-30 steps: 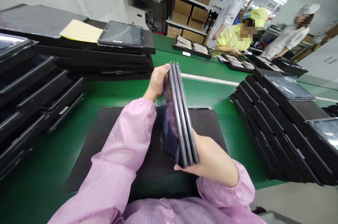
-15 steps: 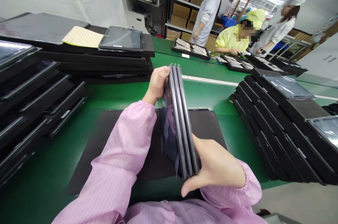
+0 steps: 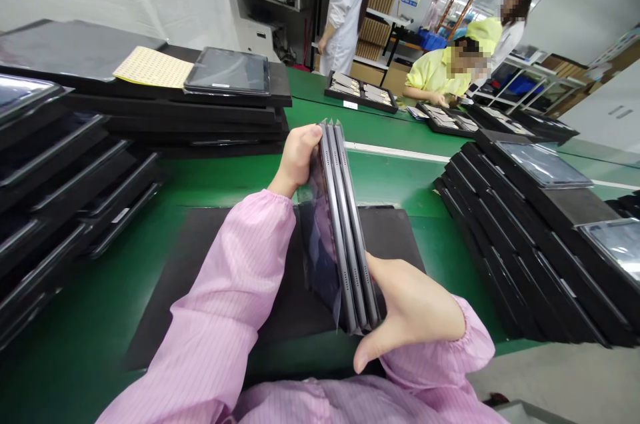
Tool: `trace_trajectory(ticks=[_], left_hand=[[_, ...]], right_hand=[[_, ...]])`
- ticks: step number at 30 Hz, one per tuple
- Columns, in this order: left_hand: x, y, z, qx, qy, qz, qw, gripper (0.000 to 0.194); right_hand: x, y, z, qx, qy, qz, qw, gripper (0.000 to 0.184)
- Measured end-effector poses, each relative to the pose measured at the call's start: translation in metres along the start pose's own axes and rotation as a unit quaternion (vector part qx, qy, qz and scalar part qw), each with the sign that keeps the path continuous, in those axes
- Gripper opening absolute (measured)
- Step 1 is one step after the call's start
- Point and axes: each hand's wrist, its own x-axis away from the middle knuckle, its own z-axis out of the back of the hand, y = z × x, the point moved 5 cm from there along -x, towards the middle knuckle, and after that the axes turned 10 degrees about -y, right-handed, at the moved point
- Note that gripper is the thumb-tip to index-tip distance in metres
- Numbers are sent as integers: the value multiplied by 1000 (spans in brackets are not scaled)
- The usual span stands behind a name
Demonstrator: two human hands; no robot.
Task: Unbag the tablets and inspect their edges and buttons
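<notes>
I hold a stack of three grey tablets upright on edge above a black mat. My left hand grips the far end of the stack, with the fingers curled over its top corner. At the near end my right hand closes around the stack, its thumb pointing down. A thin plastic film hangs along the left face of the stack. Both arms wear pink striped sleeves.
Stacks of black trays with tablets stand at left, back left and right on the green table. A yellow perforated sheet lies on the back stack. Three people work at trays further back.
My right thumb has slid down off the stack's near end. A person in white at the back has walked left; the stack of tablets has barely moved.
</notes>
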Motion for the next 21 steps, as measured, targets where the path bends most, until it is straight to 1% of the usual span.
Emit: trace_trajectory(ticks=[3,9,15,18,21], left_hand=[[0,-6,1,0,3,7,1000,64],[0,-12,2,-19,-4,-14,1000,67],[0,-10,2,-40,-15,-29,999,71],[0,-6,1,-51,-34,-46,997,72],[0,-2,0,-49,-44,-56,996,73]], right_hand=[[-1,1,1,-14,4,8,1000,127],[-2,3,4,-34,8,7,999,115],[-3,4,4,-31,10,4,999,113],[-3,5,1,-15,9,-7,1000,115],[-1,2,-3,-4,10,-6,1000,124]])
